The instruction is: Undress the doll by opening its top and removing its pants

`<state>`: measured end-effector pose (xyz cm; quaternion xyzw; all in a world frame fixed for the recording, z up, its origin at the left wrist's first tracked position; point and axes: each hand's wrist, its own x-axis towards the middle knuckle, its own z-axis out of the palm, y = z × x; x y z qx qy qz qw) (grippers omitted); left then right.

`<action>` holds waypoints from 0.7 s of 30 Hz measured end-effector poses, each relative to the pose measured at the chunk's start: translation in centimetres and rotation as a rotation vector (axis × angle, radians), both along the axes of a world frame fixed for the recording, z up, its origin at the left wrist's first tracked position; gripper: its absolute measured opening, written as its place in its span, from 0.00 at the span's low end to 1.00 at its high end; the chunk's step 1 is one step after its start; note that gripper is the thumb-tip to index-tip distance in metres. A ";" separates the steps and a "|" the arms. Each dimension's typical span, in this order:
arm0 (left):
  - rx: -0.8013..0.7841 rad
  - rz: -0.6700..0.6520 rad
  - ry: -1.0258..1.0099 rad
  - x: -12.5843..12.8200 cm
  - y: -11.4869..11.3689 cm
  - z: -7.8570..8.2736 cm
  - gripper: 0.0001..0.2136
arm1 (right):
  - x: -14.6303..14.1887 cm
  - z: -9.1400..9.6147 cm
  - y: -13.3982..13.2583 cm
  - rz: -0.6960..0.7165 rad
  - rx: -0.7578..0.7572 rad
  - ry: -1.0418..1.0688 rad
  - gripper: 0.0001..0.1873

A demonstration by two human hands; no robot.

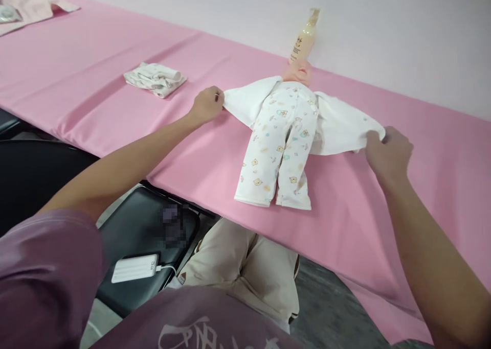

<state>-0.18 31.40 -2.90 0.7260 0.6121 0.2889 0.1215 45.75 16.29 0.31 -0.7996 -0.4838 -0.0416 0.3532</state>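
Small white baby trousers [278,149] printed with little bears lie flat, waistband away from me and legs toward me. White cloth, which looks like a baby top [339,124], spreads out from under them on both sides. My left hand [208,105] is closed on its left end, and my right hand [391,152] grips its right end, so both sides are stretched outward. A peach-pink rounded thing [298,73] sits just beyond the waistband; its kind is unclear. Much of the white cloth is hidden beneath the trousers.
A pump bottle [304,40] stands behind, by the pale wall. Folded printed cloth [155,79] rests left on the pink-covered table [184,149]. At the far left is a pale pink cloth [36,6]. A white power bank [135,268] with a cable lies on a black chair [130,221].
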 end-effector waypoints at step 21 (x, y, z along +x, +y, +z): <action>-0.283 -0.145 0.128 7.7 5.1 2.7 0.38 | -2.6 -1.9 7.9 0.195 -0.386 -0.062 0.26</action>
